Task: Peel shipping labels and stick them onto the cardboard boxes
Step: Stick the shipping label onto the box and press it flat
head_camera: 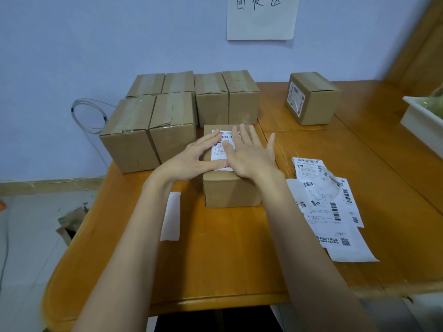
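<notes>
A small cardboard box (230, 191) stands in the middle of the wooden table (215, 259). A white shipping label (219, 153) lies flat on its top. My left hand (196, 158) rests on the label's left side with fingers spread. My right hand (251, 154) lies flat, palm down, over the label's right part. Neither hand grips anything. A pile of loose shipping labels (328, 207) lies on the table to the right. A blank white backing strip (171, 216) lies to the left of the box.
Several taped cardboard boxes (172, 121) stand in rows at the back left. One labelled box (311, 98) sits apart at the back right. A white tray (424, 123) is at the right edge. A paper sign (262, 17) hangs on the blue wall.
</notes>
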Action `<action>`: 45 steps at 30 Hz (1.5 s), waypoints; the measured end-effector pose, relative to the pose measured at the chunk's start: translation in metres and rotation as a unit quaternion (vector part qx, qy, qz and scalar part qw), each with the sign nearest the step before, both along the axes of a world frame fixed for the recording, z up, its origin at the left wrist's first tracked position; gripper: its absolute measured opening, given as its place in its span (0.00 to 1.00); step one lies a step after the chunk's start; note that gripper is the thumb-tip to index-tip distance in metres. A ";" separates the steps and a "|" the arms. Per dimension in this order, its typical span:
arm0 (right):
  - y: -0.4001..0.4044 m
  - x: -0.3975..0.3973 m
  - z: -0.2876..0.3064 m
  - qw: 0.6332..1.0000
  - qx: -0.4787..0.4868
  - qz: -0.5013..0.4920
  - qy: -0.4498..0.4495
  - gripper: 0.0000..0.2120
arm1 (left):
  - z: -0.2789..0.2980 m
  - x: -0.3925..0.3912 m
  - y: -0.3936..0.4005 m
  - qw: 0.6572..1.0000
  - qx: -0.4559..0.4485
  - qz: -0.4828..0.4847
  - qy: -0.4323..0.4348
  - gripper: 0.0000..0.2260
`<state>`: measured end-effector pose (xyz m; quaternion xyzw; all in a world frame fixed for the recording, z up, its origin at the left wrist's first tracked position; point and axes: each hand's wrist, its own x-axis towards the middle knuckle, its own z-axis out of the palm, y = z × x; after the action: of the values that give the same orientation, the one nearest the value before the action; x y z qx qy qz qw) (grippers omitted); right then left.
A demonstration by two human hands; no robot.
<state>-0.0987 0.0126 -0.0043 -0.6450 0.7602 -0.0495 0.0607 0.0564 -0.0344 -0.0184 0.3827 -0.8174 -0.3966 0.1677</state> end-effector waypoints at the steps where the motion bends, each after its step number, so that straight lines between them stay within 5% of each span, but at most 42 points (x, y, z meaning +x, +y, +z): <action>1: 0.001 0.000 -0.001 1.000 -0.009 -0.002 0.005 0.28 | 0.001 0.000 0.000 1.000 0.008 -0.007 0.000 0.41; 4: 0.001 0.000 -0.002 1.000 -0.010 -0.004 0.011 0.28 | 0.004 -0.001 0.001 0.999 0.033 -0.018 0.008 0.36; 20: 0.004 -0.005 0.006 0.989 0.005 -0.120 -0.084 0.39 | 0.018 0.003 -0.002 0.994 0.108 -0.020 0.016 0.47; 25: 0.006 -0.003 0.005 0.997 -0.030 -0.039 -0.063 0.34 | 0.018 0.004 0.000 0.992 0.122 -0.020 0.016 0.48; 31: 0.006 -0.009 0.000 0.985 -0.004 -0.084 -0.154 0.33 | 0.021 0.001 0.006 0.993 0.120 -0.009 0.020 0.48; 35: 0.003 -0.017 -0.007 0.964 -0.049 -0.100 -0.239 0.27 | 0.012 0.006 0.009 0.993 0.108 0.005 0.050 0.44; 41: 0.007 -0.020 -0.003 0.961 -0.049 -0.099 -0.253 0.25 | 0.006 0.010 0.018 0.993 0.073 0.031 0.088 0.40; 45: 0.013 -0.007 0.003 0.968 -0.168 -0.067 -0.172 0.25 | 0.012 -0.001 0.030 0.978 0.008 0.091 0.187 0.27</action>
<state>-0.1060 0.0260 -0.0017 -0.5754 0.7606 -0.2904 0.0782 0.0557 -0.0042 -0.0067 0.3761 -0.7302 -0.4507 0.3498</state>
